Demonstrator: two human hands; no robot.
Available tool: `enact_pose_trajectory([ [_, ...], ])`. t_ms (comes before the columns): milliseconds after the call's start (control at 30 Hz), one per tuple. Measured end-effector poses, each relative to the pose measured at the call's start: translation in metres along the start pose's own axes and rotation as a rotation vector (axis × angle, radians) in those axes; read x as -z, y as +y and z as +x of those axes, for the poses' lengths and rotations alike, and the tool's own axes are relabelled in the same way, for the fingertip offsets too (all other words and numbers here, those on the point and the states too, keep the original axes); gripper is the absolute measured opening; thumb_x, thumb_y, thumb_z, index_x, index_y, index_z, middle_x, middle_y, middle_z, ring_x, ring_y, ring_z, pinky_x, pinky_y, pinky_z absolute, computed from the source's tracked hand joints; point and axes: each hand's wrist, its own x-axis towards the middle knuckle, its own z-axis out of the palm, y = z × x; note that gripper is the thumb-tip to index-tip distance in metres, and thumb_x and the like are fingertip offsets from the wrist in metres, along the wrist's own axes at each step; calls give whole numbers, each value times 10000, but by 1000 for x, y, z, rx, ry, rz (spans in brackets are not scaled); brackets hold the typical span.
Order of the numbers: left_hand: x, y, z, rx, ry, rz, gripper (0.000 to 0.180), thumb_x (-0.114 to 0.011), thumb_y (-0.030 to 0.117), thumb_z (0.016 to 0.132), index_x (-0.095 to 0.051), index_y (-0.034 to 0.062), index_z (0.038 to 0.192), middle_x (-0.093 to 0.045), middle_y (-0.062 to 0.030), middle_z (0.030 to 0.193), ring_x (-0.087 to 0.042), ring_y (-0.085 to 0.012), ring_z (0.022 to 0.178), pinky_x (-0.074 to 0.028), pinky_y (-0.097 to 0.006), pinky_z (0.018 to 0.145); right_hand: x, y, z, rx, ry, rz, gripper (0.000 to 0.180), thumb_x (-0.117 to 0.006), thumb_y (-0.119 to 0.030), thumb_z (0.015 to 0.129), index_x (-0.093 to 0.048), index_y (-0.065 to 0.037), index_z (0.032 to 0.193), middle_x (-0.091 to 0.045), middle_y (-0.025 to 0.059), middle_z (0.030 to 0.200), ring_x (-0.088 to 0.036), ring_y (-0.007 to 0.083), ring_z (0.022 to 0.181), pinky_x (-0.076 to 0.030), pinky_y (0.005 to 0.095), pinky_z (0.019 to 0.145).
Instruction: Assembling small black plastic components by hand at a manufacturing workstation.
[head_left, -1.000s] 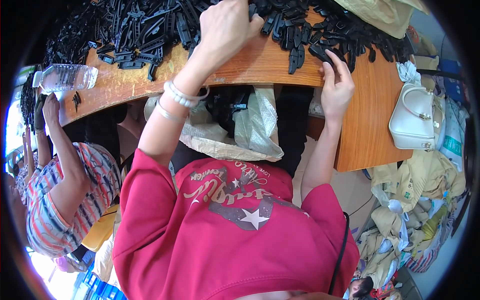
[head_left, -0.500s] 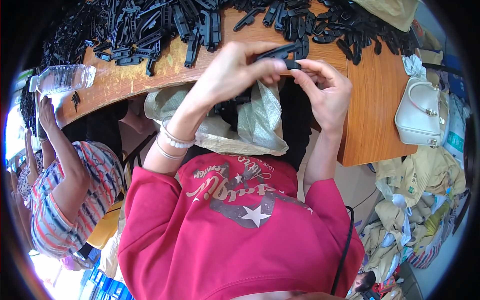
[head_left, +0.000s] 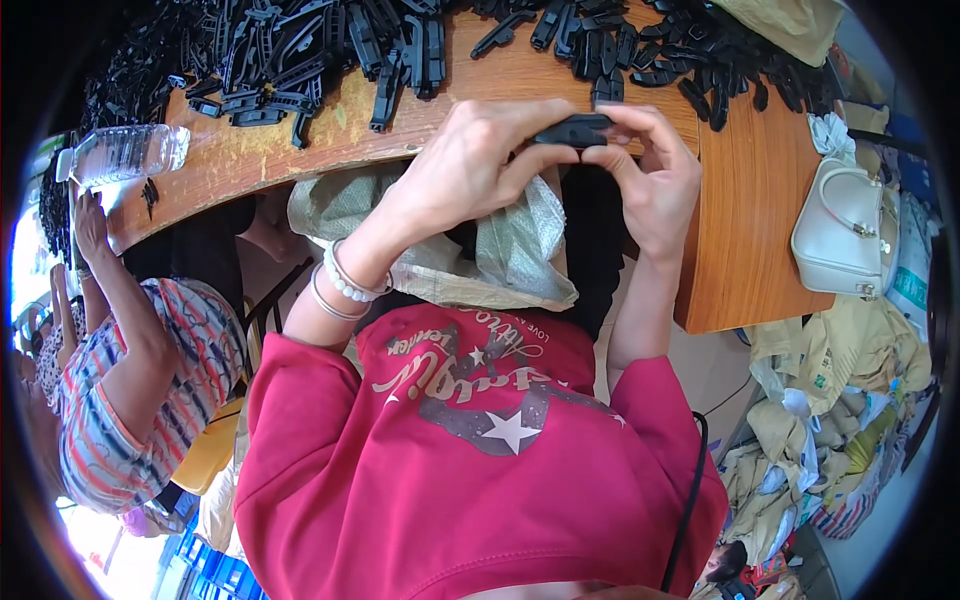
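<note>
Black plastic part (head_left: 572,130) — mostly hidden by fingers (head_left: 520,160).

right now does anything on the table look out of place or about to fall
The water bottle lies on its side at the table's left end, close to the edge. The black plastic parts lie in a loose heap rather than sorted. Both hands hold one black part over the table edge; nothing looks broken or spilled.
</note>
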Motion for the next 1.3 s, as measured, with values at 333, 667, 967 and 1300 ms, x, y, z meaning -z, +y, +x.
enact_pose_trajectory([
  [333, 11, -15, 22, 261, 249, -260, 347, -601, 318, 916, -705, -10, 871, -595, -27, 607, -495, -63, 512, -411, -255, 471, 13, 23, 23, -87, 136, -191, 278, -666, -235, 863, -675, -42, 1063, -614, 54, 765, -575, 117, 674, -460, 248, 613],
  [667, 18, -51, 58, 16, -80, 742, 213, -583, 38, 788, -606, 34, 1000, -601, -166, 957, -646, -332, 817, -540, -401, 707, 22, 46, 22, -24, 265, -853, 188, -650, -55, 819, -597, 25, 981, -596, 146, 933, -602, 296, 831, -486, 385, 726],
  [967, 11, -51, 45, -20, -167, 398, 252, -603, -24, 741, -640, -2, 989, -606, -173, 909, -623, -334, 785, -505, -389, 722, 25, 32, 2, -180, 465, -49, 272, -664, 3, 836, -633, 19, 1106, -622, 50, 872, -593, 86, 703, -492, 206, 606],
  [1300, 15, -22, 15, 410, -54, -531, 243, -550, 194, 941, -550, -34, 1026, -638, -79, 736, -483, -91, 429, -401, -202, 475, 21, 2, -9, -155, 176, 303, 257, -570, 53, 868, -602, 85, 1120, -653, 203, 1014, -675, 236, 851, -556, 294, 752],
])
